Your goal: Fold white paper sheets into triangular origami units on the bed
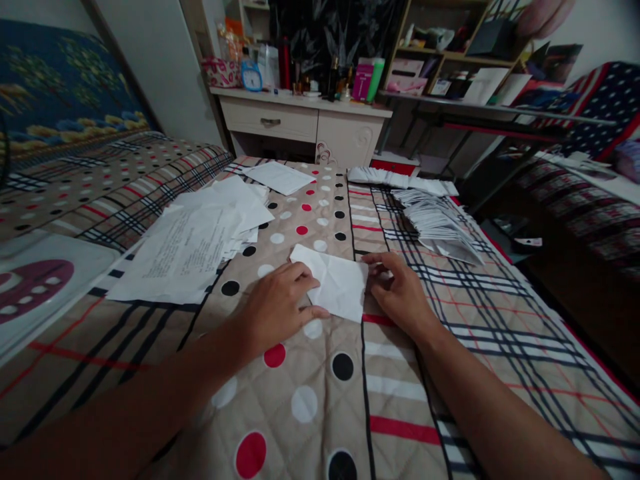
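Observation:
A small white folded sheet of paper (341, 283) lies on the patterned bedspread in front of me, creased across its face. My left hand (283, 297) grips its left end, with the fingers curled over the upper side and the thumb along the lower edge. At the opposite end, my right hand (400, 293) has its fingers bent around the right edge, the index fingertip at the upper corner. Parts of the right fingers are hidden behind the thumb.
A loose pile of printed sheets (185, 247) lies to the left, with a white stack (283, 177) beyond it. Folded papers (435, 223) sit in a fanned row at right. A white box (45, 287) is at far left. Behind the bed stands a dresser (295, 123).

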Tool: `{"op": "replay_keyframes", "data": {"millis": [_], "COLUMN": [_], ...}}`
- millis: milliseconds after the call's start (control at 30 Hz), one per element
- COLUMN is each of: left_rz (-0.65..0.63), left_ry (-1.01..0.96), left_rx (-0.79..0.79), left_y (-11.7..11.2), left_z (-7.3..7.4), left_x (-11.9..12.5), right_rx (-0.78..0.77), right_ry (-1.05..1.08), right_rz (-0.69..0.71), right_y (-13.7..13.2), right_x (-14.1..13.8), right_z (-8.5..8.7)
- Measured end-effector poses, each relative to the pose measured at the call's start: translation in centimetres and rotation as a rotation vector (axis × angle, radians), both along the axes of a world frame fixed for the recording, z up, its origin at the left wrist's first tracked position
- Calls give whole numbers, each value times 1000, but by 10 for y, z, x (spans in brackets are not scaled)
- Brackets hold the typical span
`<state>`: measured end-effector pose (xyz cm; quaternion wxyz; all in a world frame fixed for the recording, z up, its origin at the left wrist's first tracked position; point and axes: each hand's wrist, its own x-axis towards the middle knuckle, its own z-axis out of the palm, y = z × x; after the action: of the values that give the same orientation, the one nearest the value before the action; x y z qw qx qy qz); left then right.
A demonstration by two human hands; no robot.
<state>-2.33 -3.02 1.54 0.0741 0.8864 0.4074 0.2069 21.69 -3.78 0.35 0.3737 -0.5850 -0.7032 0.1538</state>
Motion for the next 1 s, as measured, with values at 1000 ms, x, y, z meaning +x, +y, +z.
{"op": "replay_keyframes", "data": {"millis": [1000], "left_rz": [63], "left_ry": [-213], "left_rx": [-179], "left_y": [22], "left_z": [-11], "left_x": [-13], "right_rx": [-60], "right_ry": [88], "right_rz": [298], "right_y": [-1], "right_x": [-25], "right_z": [3]}}
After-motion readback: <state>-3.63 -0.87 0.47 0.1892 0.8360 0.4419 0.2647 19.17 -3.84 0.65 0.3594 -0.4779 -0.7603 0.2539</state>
